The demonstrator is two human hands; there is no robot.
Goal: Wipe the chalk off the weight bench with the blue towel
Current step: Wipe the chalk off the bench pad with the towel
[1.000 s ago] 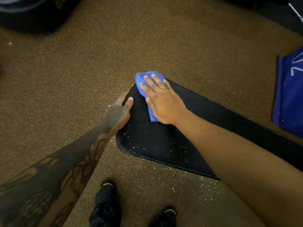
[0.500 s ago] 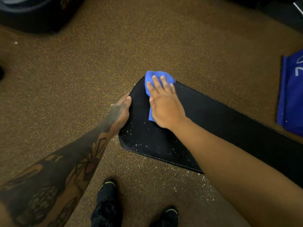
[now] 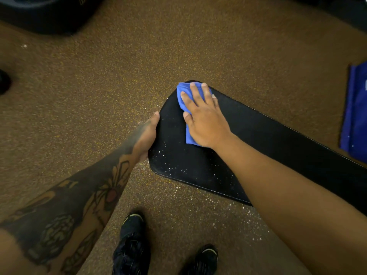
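A black padded weight bench (image 3: 258, 135) runs from the centre to the right edge. White chalk specks (image 3: 178, 163) dot its near left end. The folded blue towel (image 3: 183, 94) lies on the bench's far left corner. My right hand (image 3: 206, 118) presses flat on the towel with straight, spread fingers and covers most of it. My left hand (image 3: 147, 133) rests against the bench's left edge, thumb along the rim; its fingers are hidden under the edge.
Speckled brown rubber floor surrounds the bench, with chalk dust scattered below its near edge. My two black shoes (image 3: 133, 243) stand at the bottom. A blue bag (image 3: 355, 116) lies at the right edge. A large dark object (image 3: 43, 12) fills the top left corner.
My right hand has slid the towel along the bench toward its far left corner. My left hand stays on the bench's left edge.
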